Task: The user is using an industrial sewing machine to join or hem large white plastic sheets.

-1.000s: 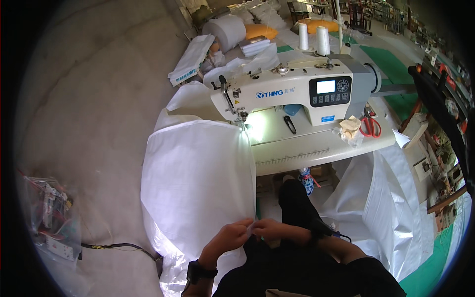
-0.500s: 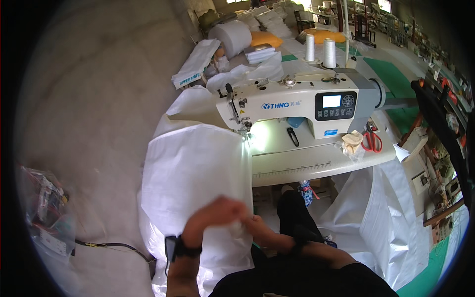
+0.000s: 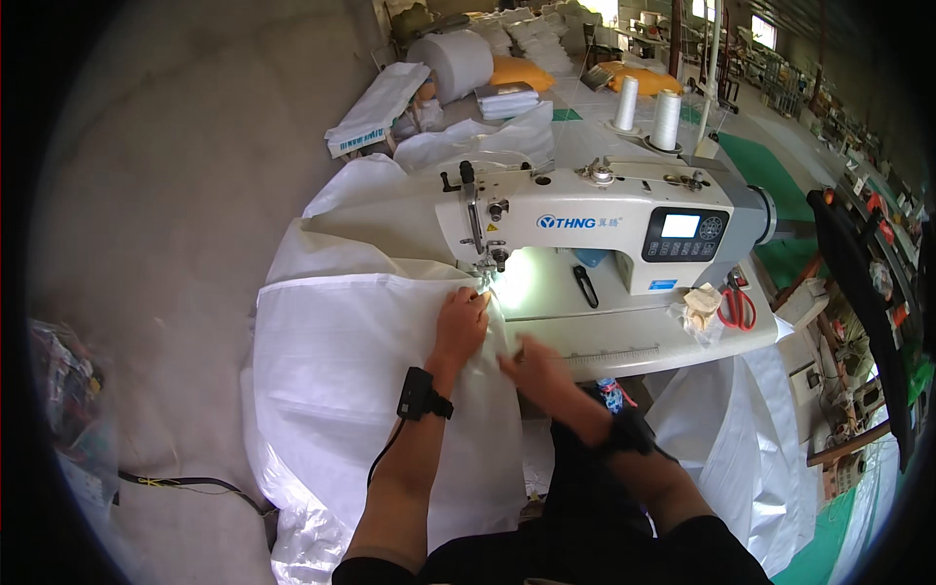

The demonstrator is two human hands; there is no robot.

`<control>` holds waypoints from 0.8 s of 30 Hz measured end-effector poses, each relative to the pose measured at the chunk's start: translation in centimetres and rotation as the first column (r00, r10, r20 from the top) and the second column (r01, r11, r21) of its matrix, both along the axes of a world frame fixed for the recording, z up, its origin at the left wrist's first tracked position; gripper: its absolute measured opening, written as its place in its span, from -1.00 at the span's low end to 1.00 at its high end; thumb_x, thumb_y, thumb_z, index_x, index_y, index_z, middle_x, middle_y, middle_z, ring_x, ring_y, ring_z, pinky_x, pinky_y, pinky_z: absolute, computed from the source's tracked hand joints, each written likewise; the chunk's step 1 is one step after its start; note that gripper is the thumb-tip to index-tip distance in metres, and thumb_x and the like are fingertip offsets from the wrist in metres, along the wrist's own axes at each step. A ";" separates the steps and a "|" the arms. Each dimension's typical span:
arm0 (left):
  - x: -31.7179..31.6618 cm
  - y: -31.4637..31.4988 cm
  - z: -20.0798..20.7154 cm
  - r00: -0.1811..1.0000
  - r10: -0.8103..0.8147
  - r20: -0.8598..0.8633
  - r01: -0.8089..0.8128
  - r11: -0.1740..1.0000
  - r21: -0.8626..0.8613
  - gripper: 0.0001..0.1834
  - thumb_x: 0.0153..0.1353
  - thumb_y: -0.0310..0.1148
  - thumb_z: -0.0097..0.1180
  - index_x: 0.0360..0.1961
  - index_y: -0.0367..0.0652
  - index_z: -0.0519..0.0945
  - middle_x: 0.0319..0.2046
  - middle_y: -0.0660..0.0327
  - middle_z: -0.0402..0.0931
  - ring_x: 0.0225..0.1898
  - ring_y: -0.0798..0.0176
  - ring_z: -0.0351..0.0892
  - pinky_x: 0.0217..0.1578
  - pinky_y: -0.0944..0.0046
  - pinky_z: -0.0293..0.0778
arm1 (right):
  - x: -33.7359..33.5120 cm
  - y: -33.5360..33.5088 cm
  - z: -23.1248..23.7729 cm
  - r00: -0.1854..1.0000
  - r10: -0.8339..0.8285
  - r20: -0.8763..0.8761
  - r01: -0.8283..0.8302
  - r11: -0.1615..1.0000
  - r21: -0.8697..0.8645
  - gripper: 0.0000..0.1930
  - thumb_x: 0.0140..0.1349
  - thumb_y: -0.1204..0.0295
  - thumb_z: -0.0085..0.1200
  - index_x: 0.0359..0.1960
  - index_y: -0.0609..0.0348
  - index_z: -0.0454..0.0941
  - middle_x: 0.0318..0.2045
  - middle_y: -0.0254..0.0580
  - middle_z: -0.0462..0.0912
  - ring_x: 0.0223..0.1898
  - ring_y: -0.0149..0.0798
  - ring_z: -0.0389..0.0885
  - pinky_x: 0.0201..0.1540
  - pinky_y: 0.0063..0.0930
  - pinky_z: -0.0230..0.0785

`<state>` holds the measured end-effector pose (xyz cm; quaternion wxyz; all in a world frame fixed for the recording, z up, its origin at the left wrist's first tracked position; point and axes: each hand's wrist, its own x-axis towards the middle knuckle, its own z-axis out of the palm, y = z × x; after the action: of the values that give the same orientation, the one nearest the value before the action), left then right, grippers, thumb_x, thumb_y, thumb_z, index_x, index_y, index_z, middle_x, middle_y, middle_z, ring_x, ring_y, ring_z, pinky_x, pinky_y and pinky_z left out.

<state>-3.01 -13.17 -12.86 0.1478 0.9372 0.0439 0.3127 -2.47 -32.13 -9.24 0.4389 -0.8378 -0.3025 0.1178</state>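
Note:
A white plastic sheet (image 3: 361,341) drapes over the left end of the sewing machine (image 3: 585,219), its edge running up to the lit presser foot (image 3: 485,279). Just in front of that foot, my left hand (image 3: 464,320) is closed on the sheet's edge, fingertips close to the needle area. Lower and to the right, my right hand (image 3: 534,369) is by the sheet's right edge, in front of the machine bed. Motion blurs its fingers, so whether they grip the edge cannot be made out. Both wrists wear black straps with small devices.
On the machine bed lie a black thread snipper (image 3: 585,287), a crumpled cream piece (image 3: 700,306) and red-handled scissors (image 3: 738,308). Two white thread cones (image 3: 666,121) stand behind. More white sheeting (image 3: 741,448) hangs at right. A cable (image 3: 195,482) crosses the floor at left.
My left hand has moved up and right to the presser foot. My right hand has moved up and slightly right, apart from the left. The sheet has shifted left in view.

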 end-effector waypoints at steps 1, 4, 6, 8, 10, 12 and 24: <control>0.3 0.2 -0.4 1.000 0.002 0.010 -0.002 1.000 -0.016 -0.71 -0.01 -0.47 0.09 -0.19 -0.17 0.60 -0.30 0.14 0.43 -0.23 0.04 0.41 -0.17 0.10 0.40 | 2.1 1.9 -0.1 0.975 -0.040 0.220 0.059 0.995 -0.082 -0.66 0.14 0.17 0.08 -0.35 0.26 0.43 -0.43 0.05 0.60 -0.36 0.05 0.59 -0.27 -0.13 0.44; 0.7 0.2 -0.6 0.999 0.001 0.041 0.001 0.999 -0.038 -0.73 0.00 -0.47 0.09 -0.22 -0.12 0.61 -0.30 0.14 0.44 -0.24 0.03 0.43 -0.20 0.11 0.41 | 6.9 7.0 -2.2 0.903 -0.081 0.423 0.170 0.969 -0.179 -0.66 0.14 0.20 0.06 -0.24 0.24 0.45 -0.34 0.02 0.61 -0.27 0.03 0.60 -0.20 -0.14 0.42; 0.9 0.3 -0.7 0.998 0.011 0.062 -0.007 0.999 -0.050 -0.75 0.00 -0.48 0.08 -0.24 -0.08 0.62 -0.30 0.14 0.45 -0.26 0.03 0.44 -0.22 0.12 0.42 | 7.7 8.5 -2.1 0.904 -0.093 0.416 0.196 0.957 -0.213 -0.67 0.14 0.22 0.05 -0.21 0.24 0.45 -0.30 0.02 0.60 -0.23 0.02 0.60 -0.19 -0.14 0.42; 0.5 0.7 -0.8 0.997 0.054 0.049 -0.054 0.998 -0.015 -0.78 0.01 -0.44 0.12 -0.26 -0.05 0.63 -0.34 0.17 0.44 -0.28 0.05 0.45 -0.25 0.13 0.43 | 7.3 9.3 -1.8 0.962 -0.081 0.262 0.154 0.950 -0.272 -0.69 0.16 0.23 0.02 -0.22 0.24 0.44 -0.35 0.04 0.61 -0.24 0.03 0.60 -0.18 -0.14 0.42; 0.5 0.6 -0.7 0.997 0.066 0.041 -0.066 0.998 -0.011 -0.79 0.00 -0.43 0.13 -0.28 -0.05 0.63 -0.35 0.19 0.44 -0.28 0.07 0.45 -0.26 0.13 0.43 | 6.9 9.5 -1.7 0.966 -0.099 0.241 0.164 0.949 -0.269 -0.69 0.17 0.22 0.00 -0.23 0.25 0.45 -0.37 0.04 0.62 -0.26 0.04 0.61 -0.20 -0.14 0.42; 0.6 0.4 -0.3 0.997 0.071 0.035 -0.071 0.997 -0.005 -0.81 0.00 -0.42 0.15 -0.29 -0.04 0.63 -0.36 0.20 0.43 -0.28 0.08 0.45 -0.27 0.14 0.42 | 6.7 9.3 -1.8 0.968 -0.124 0.220 0.182 0.947 -0.265 -0.68 0.18 0.22 -0.01 -0.24 0.26 0.46 -0.39 0.05 0.62 -0.28 0.05 0.61 -0.21 -0.13 0.42; 0.6 1.1 -1.1 0.991 0.015 0.136 0.005 0.989 -0.147 -0.76 -0.02 -0.46 0.10 -0.27 -0.05 0.63 -0.39 0.16 0.44 -0.34 0.08 0.48 -0.36 0.14 0.44 | 6.7 9.4 -2.6 0.948 0.107 0.300 0.017 0.924 -0.382 -0.75 0.17 0.31 -0.11 -0.21 0.12 0.53 -0.41 -0.05 0.65 -0.33 0.00 0.63 -0.30 -0.13 0.45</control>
<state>-2.42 -12.07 -13.98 0.2184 0.9000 0.0591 0.3725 4.24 -22.78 -11.80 0.2116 -0.9075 -0.3597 0.0489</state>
